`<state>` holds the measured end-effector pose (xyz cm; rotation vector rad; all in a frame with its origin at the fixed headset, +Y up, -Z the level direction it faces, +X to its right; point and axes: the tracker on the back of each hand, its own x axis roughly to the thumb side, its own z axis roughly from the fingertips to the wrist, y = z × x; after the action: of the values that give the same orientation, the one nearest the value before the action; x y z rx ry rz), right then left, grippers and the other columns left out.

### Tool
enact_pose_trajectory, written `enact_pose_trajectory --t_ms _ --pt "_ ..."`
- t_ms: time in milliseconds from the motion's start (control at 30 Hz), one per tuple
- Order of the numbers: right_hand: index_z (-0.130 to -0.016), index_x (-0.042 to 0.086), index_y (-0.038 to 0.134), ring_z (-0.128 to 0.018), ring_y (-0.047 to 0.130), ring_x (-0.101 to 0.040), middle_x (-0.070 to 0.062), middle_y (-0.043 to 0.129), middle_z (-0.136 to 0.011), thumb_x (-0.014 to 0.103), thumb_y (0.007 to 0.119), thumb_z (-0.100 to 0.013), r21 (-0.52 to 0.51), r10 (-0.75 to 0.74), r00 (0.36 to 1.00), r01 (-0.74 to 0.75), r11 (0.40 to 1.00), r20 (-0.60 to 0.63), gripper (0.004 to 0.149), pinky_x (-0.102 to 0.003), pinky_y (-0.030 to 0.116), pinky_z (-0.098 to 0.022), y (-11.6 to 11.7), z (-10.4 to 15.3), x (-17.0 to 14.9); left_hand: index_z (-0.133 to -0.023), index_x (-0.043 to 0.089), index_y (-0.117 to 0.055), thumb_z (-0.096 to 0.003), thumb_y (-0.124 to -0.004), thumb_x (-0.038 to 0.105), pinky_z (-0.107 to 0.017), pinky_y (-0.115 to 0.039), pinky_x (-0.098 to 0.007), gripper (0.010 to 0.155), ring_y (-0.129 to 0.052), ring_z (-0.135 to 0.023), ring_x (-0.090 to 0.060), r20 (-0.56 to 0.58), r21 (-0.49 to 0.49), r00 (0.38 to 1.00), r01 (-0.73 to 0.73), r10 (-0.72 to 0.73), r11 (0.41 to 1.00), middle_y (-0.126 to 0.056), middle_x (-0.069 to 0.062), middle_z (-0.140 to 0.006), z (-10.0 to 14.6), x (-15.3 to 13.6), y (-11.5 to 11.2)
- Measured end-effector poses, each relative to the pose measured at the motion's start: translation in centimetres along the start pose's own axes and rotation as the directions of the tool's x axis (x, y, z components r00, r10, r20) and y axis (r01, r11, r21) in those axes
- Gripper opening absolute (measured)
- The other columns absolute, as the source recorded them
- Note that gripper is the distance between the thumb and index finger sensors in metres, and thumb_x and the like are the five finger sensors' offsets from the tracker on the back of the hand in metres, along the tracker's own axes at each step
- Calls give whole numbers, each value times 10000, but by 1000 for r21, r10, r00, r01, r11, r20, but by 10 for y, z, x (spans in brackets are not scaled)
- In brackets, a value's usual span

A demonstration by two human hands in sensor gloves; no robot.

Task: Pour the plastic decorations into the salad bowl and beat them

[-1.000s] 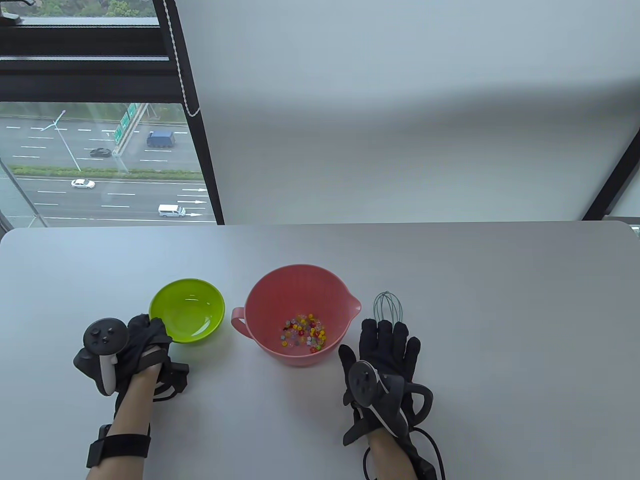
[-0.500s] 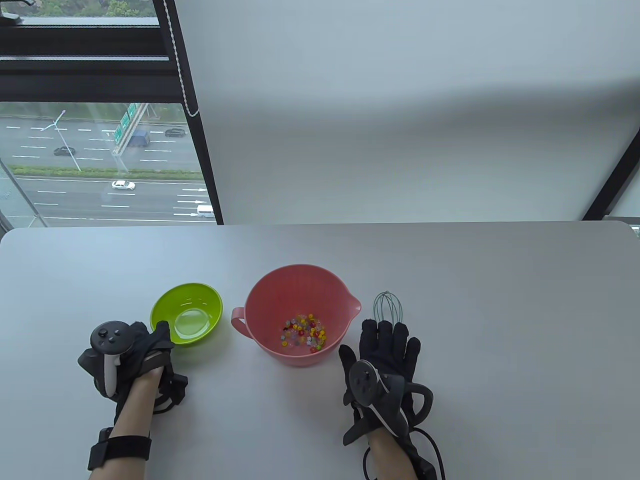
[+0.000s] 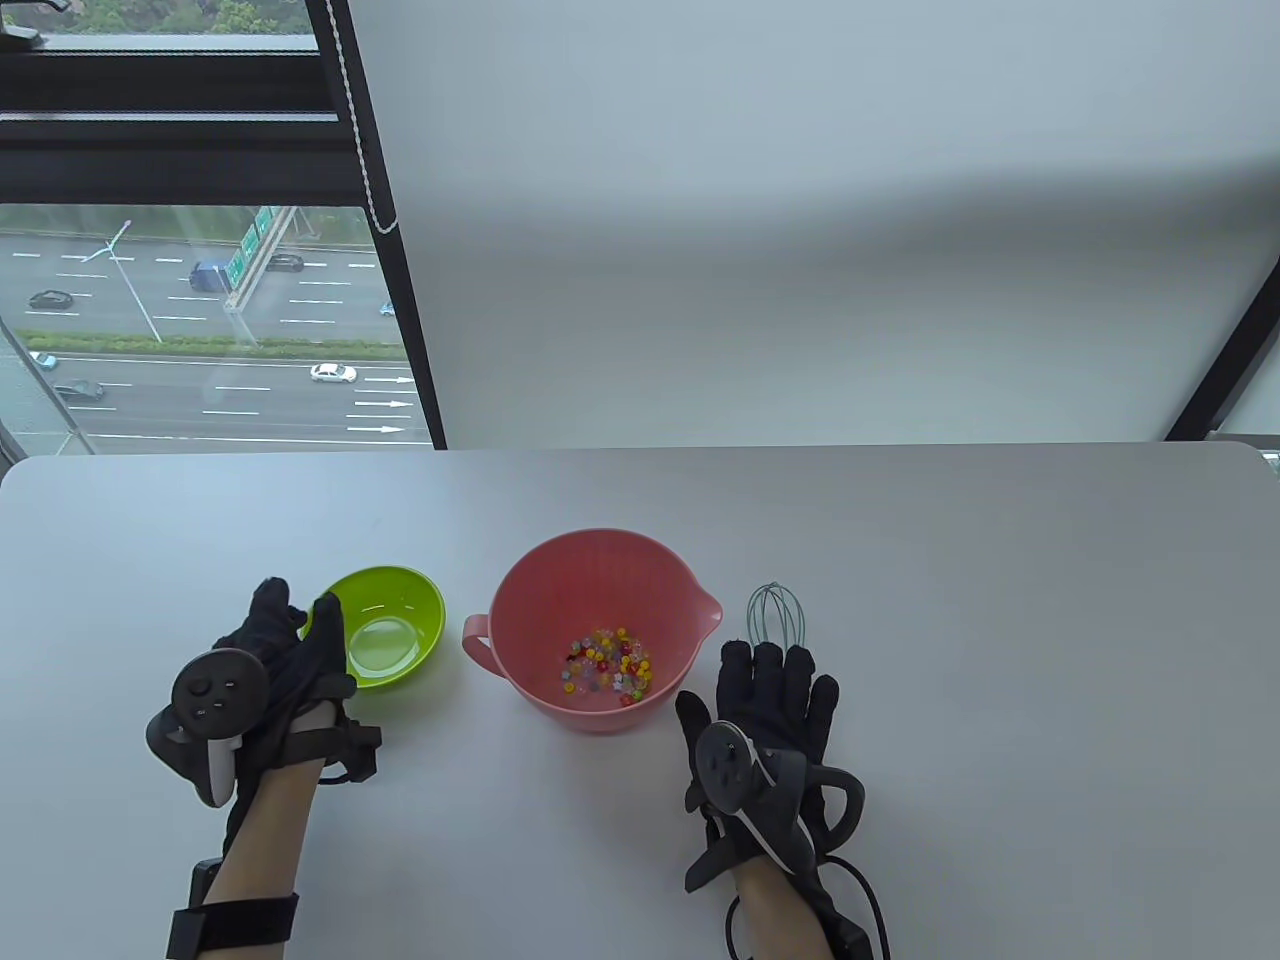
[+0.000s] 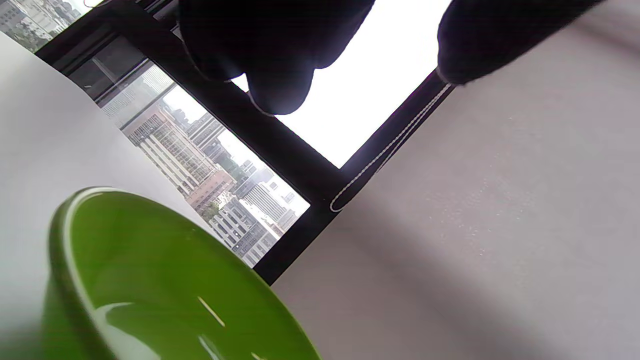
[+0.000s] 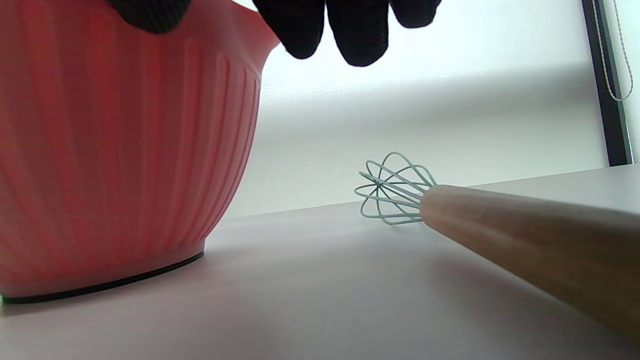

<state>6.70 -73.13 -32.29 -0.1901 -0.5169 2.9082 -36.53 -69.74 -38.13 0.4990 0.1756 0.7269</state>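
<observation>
the white desk [image 3: 900,560] runs the full width of the table view, its far edge against a window and a pale roller blind [image 3: 800,220]. near the middle of the desk, somewhat toward the front edge, stands the pink salad bowl [image 3: 600,560], ribbed on the outside, with a handle on its left side and a pouring lip at its right; the plastic decorations [image 3: 605,665], small beads in red, yellow, green and clear, lie in a loose heap on its bottom. to the left of it, apart from it, sits the green bowl [image 3: 400,600], upright and shiny inside. the left hand [image 3: 280,660] is at the green bowl's left rim with its fingers stretched out and spread; the thumb lies at the rim, but whether it touches cannot be told, and in the left wrist view the fingertips [image 4: 280,75] hang clear above the bowl with nothing between them. the right hand [image 3: 775,700] is just right of the salad bowl, fingers straight and held together, holding nothing. under it lies the whisk [image 3: 775,612], its pale green wire head sticking out beyond the fingertips toward the far edge; the right wrist view shows its wooden handle [image 5: 525,235] resting on the desk below the fingers, which do not close on it.
</observation>
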Motion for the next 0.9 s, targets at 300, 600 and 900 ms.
enact_pose_trajectory --t_ms 300,600,900 --pt "-1125 267 498 -1066 403 -376 -52 517 -1164 699 566 -543 3 -9 1000 9 1000 -3 728 -568 244 -756 0 0 -1 -1111 137 -540 -544 -731 685 -774 -381 -635 812 -643 -993 -433 189 -209 978 -45 86 977 -708 -126 -1037 3 53 -27" --pt "-1126 267 499 -1068 382 -375 -53 511 -1167 701 563 -544 -4 -11 1000 11 1000 1 729 -567 238 -755 0 0 -1 -1127 117 -483 -555 -755 614 -769 -341 -645 805 -588 -1007 -460 146 -468 987 10 66 884 -661 -152 -1058 2 65 -61" --pt "-1126 267 499 -1069 376 -374 -53 507 -1168 700 563 -545 -4 -16 1000 16 1000 -2 728 -566 236 -754 0 0 -2 -1114 90 -506 -559 -729 596 -758 -379 -642 783 -659 -948 -448 151 -495 988 95 -23 864 -730 -160 -985 4 69 -72"
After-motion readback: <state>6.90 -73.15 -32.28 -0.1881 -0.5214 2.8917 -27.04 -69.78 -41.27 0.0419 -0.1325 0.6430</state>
